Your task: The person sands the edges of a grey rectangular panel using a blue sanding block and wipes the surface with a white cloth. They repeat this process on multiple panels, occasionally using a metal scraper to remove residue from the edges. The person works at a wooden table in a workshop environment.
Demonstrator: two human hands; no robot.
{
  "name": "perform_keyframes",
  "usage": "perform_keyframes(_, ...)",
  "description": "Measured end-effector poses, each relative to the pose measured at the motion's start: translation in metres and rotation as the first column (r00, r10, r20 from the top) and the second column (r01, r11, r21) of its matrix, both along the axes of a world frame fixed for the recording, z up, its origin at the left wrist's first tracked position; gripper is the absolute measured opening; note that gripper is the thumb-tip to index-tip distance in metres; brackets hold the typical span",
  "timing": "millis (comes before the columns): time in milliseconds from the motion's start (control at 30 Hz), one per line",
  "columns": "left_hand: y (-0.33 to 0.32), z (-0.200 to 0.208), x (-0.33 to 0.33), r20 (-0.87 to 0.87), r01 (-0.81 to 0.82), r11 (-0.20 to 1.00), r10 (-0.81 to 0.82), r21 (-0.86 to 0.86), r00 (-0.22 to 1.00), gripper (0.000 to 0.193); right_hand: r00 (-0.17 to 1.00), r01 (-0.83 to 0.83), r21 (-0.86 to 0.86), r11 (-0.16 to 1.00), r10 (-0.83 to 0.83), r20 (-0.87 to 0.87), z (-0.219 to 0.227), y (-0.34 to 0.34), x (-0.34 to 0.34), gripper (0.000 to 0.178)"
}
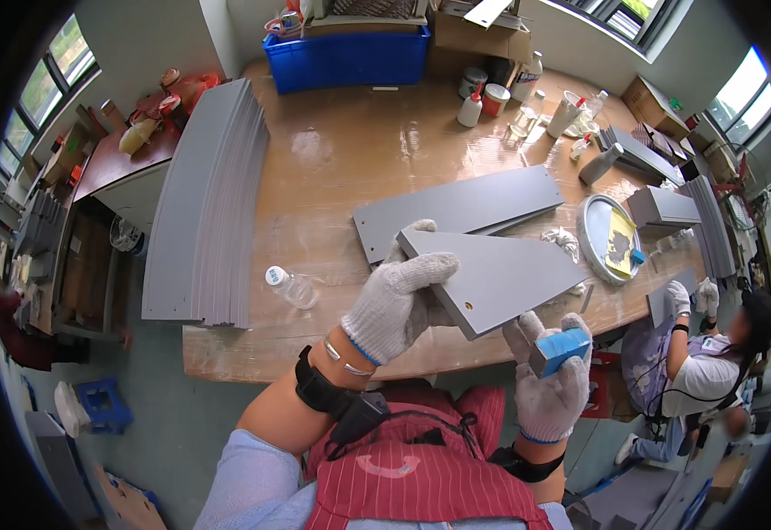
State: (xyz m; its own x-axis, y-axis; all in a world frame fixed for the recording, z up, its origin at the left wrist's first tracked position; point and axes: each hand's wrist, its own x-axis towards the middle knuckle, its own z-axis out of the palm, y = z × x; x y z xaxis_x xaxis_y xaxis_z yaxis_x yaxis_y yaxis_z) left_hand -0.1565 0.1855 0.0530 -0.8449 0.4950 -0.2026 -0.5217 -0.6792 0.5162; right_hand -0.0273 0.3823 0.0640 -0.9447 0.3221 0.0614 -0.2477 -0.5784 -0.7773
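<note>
The gloved left hand [394,300] grips the grey board [511,272] at its left end, thumb across its face, while the gloved right hand [551,389], fingers curled, occupies its near side.

1. Twelve o'clock: a blue bin [347,60].
2. One o'clock: a cardboard box [483,42].
3. Two o'clock: a window [748,97].
4. Eight o'clock: a blue stool [103,405].
5. Nine o'clock: a clear capped bottle [295,288].
6. Ten o'clock: a red-topped desk [100,170].
</note>
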Motion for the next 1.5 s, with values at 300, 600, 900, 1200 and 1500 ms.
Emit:
perform_keyframes(300, 0.009, 0.025, 0.006, -0.125, 0.066, 0.996, -0.072, -0.052, 0.990, 0.066, 0.972, -0.152, -0.237, 0.960, 0.101, -0.214, -0.002, 0.032, -0.017, 0.061)
perform_keyframes(600, 0.037, -0.015, -0.017, -0.854, -0.412, 0.815, -0.181, -0.407, 0.488, 0.045, 0.926, -0.253, -0.288, 0.923, 0.145, -0.348, 0.024, 0.062, -0.039, 0.061)
perform_keyframes(900, 0.060, -0.020, -0.010, -0.612, -0.528, 0.701, 0.165, -0.479, 0.774, 0.011, 0.975, -0.202, -0.404, 0.892, 0.146, -0.166, -0.042, 0.085, -0.069, 0.049)
perform_keyframes(1200, 0.037, 0.007, -0.046, -0.132, -0.641, 0.716, 0.632, -0.277, 0.763, 0.020, 0.979, -0.202, -0.422, 0.884, 0.184, -0.083, -0.072, 0.096, -0.070, 0.044)
perform_keyframes(1500, 0.055, 0.000, -0.031, -0.250, -0.600, 0.686, 0.548, -0.411, 0.798, 0.020, 0.998, -0.048, -0.201, 0.978, 0.055, 0.031, -0.048, 0.100, -0.097, 0.056)
